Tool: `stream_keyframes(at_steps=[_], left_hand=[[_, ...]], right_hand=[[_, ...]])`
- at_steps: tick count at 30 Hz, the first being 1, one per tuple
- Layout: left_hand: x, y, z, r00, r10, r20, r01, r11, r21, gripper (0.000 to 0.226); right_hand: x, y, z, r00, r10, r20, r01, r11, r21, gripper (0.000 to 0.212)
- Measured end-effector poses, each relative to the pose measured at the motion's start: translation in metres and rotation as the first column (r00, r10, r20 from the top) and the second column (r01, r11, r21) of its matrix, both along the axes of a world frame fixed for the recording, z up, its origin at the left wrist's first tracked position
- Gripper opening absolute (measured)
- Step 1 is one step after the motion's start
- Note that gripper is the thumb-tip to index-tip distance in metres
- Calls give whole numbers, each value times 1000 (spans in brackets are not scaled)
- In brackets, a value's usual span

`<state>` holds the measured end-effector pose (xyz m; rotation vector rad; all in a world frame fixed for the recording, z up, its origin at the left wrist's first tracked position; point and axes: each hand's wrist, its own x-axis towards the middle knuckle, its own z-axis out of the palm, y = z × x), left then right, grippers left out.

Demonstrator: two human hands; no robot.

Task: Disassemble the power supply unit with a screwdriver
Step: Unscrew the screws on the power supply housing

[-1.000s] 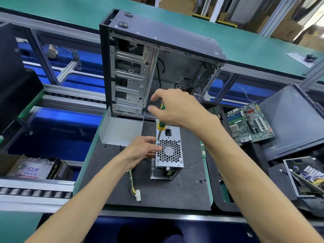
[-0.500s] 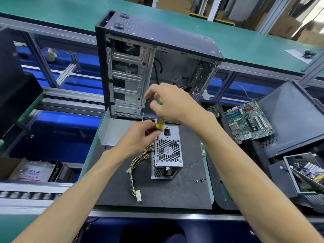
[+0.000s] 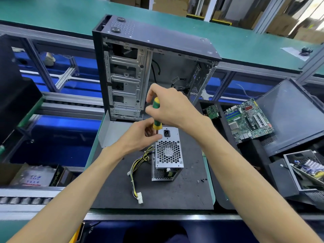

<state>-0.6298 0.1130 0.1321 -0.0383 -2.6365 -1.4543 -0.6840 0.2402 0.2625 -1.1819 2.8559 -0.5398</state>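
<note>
Two hands work at the far top corner of the power supply unit (image 3: 168, 156), which stands on the dark worktop (image 3: 175, 195) in front of the open computer case (image 3: 149, 67). The right hand (image 3: 172, 106) grips the screwdriver (image 3: 156, 114) by its green and yellow handle. The left hand (image 3: 142, 135) pinches near the tip; what it pinches is hidden. Keep the tool straight up and push down while turning. Yellow wires (image 3: 138, 163) lie just beside the box. Tiny screws (image 3: 201, 180) sit nearby. A circuit board (image 3: 249, 120) lies well apart.
</note>
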Motion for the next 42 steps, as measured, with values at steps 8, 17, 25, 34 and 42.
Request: stream_keyframes(at_steps=[8, 17, 25, 34, 42], left_hand=[[1, 7, 4, 1000, 10, 26, -12, 997, 77, 14], [-3, 1, -6, 1000, -5, 5, 5, 1000, -5, 10], [-3, 4, -6, 999, 40, 35, -39, 998, -42, 25], [0, -1, -8, 996, -71, 44, 73, 997, -39, 2], [-2, 9, -8, 998, 39, 48, -39, 999, -4, 30]], right_hand=[[-4, 5, 2, 997, -73, -26, 74, 997, 25, 26], [0, 8, 1, 999, -16, 42, 16, 1000, -4, 27], [1, 3, -5, 996, -83, 34, 87, 986, -145, 24], [0, 9, -9, 994, -88, 71, 98, 984, -150, 29], [2, 8, -18, 987, -156, 41, 161, 946, -282, 22]])
